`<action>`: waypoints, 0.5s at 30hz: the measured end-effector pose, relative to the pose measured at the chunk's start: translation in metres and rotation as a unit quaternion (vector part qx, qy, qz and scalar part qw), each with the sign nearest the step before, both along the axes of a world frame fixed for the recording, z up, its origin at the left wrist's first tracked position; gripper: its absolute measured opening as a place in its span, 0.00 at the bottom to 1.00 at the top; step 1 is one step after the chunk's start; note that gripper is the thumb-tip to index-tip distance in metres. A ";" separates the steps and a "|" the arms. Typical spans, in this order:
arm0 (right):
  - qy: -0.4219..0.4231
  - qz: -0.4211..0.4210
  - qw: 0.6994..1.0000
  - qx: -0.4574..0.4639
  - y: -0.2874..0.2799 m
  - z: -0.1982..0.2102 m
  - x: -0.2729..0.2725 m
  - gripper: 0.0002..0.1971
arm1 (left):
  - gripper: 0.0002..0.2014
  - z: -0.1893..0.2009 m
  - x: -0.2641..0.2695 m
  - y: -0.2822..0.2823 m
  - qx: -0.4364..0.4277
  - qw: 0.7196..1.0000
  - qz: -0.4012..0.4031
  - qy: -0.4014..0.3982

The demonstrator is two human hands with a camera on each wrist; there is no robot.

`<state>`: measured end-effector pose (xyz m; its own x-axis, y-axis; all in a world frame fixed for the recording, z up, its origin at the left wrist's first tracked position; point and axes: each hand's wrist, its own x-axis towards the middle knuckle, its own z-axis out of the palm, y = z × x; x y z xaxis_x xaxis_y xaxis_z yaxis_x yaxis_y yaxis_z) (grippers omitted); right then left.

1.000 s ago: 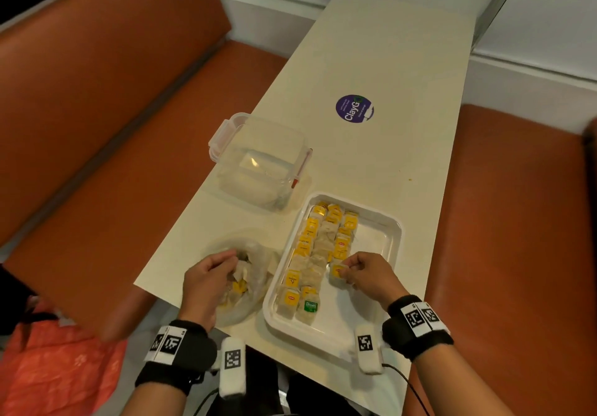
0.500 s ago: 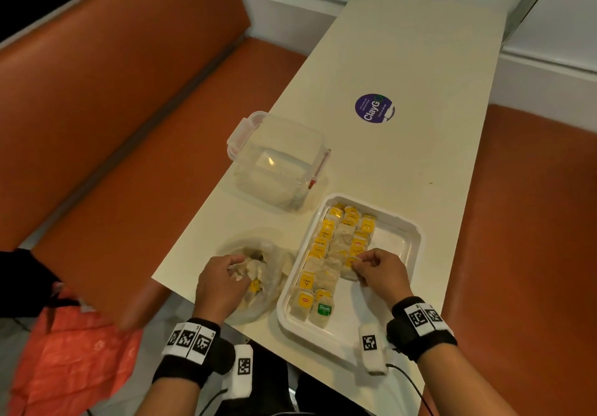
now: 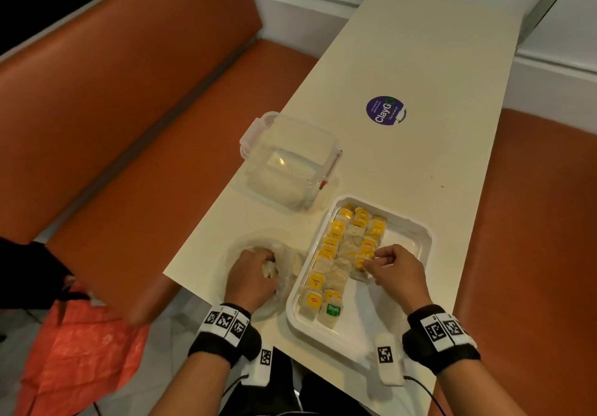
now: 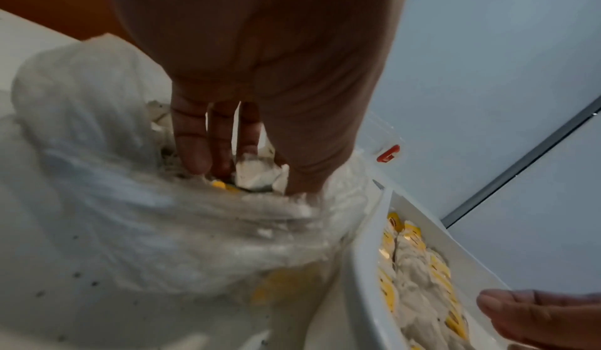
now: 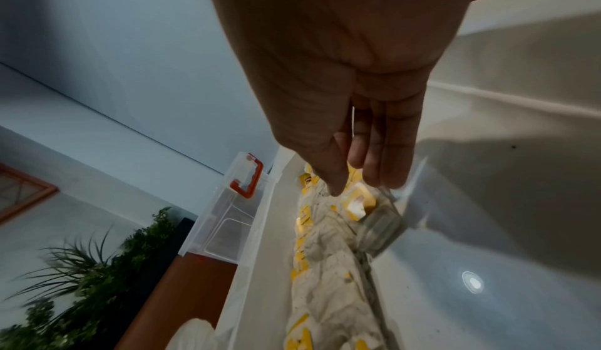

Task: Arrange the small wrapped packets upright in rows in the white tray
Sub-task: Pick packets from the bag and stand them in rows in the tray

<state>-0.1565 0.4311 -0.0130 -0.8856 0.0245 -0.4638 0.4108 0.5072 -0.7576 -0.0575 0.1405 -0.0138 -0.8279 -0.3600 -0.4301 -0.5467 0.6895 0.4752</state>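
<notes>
Since the earlier frames, the right hand [image 3: 395, 272] has shifted up the third row of packets, from the near end of that row toward its middle, while the left hand [image 3: 250, 275] has remained in the plastic bag [image 3: 284, 273]. Right hand: thumb and fingertips pinch a clear-wrapped packet with a yellow label [image 5: 359, 205] at the near end of the right-hand row, inside the white tray [image 3: 416, 238]. Left hand: fingers curled down into the open bag, closing on a pale wrapped packet [image 4: 258, 173]; whether it is fully gripped cannot be told. Bag sits on the counter [image 3: 420, 60] just left of the tray, touching its rim.

Tray contents: three rows of small wrapped packets [image 3: 339, 254] along the left half, mostly yellow-labelled, one green-labelled packet [image 3: 332, 310] at the near end of the middle row. Right half of the tray floor is bare.

Other items: clear lidded container with red clips [image 3: 290, 160] beyond the bag; round purple sticker [image 3: 386, 110] farther along the counter.
</notes>
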 end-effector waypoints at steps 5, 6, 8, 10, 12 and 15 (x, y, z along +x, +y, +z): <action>0.006 0.013 1.000 -0.016 -0.002 0.013 0.002 0.09 | 0.08 -0.003 -0.004 -0.003 0.036 0.998 0.046 0.010; 0.006 0.017 1.000 -0.017 -0.002 0.015 0.003 0.08 | 0.08 -0.003 -0.003 -0.004 0.040 0.998 0.055 0.011; 0.005 0.023 1.000 -0.018 -0.003 0.019 0.005 0.07 | 0.05 -0.005 -0.001 -0.007 0.045 0.997 0.065 0.015; 0.002 0.027 0.999 -0.024 -0.004 0.024 0.006 0.06 | 0.04 -0.003 0.001 -0.008 0.046 0.997 0.060 0.026; 0.000 0.034 0.999 -0.025 -0.006 0.027 0.008 0.06 | 0.06 0.000 0.002 -0.007 0.059 0.996 0.041 0.049; -0.008 0.043 0.999 -0.027 -0.007 0.031 0.010 0.06 | 0.07 0.004 0.004 0.000 0.038 0.998 0.000 0.051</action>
